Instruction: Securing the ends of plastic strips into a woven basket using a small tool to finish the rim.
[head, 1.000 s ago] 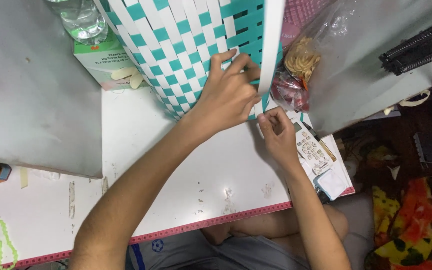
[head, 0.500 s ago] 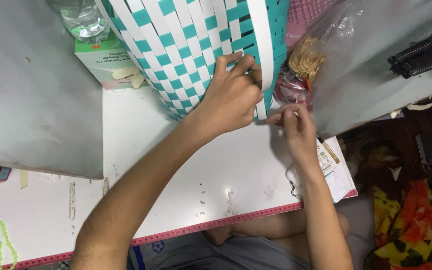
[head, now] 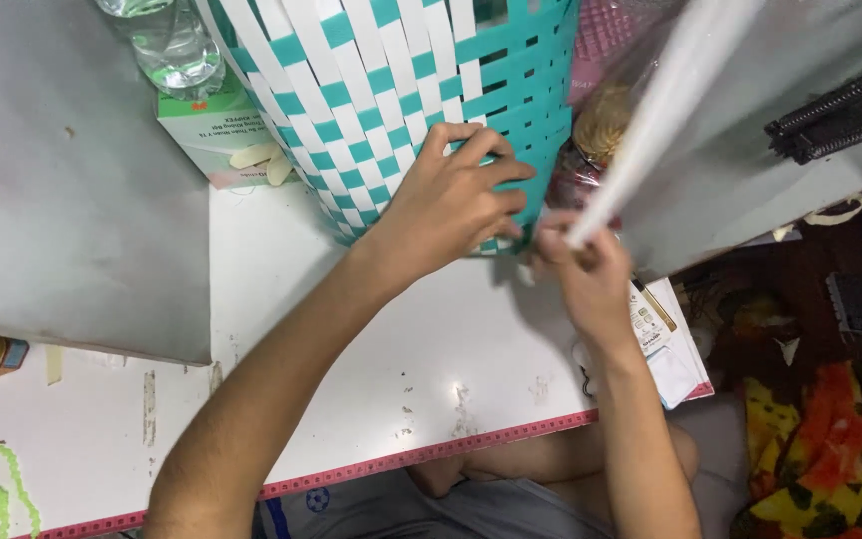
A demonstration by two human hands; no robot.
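— What moved since a second ago?
— The right hand (head: 576, 262) has pulled the white strip (head: 665, 110) up; it now runs slanting toward the top right.
— And the left hand (head: 451, 205)?
— It slid lower on the woven basket (head: 391, 90), fingers spread over the teal bands.

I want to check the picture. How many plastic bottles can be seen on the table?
1. The clear plastic bottle lies at the top left, beside the woven basket, above a green carton. Others may be hidden behind the basket.
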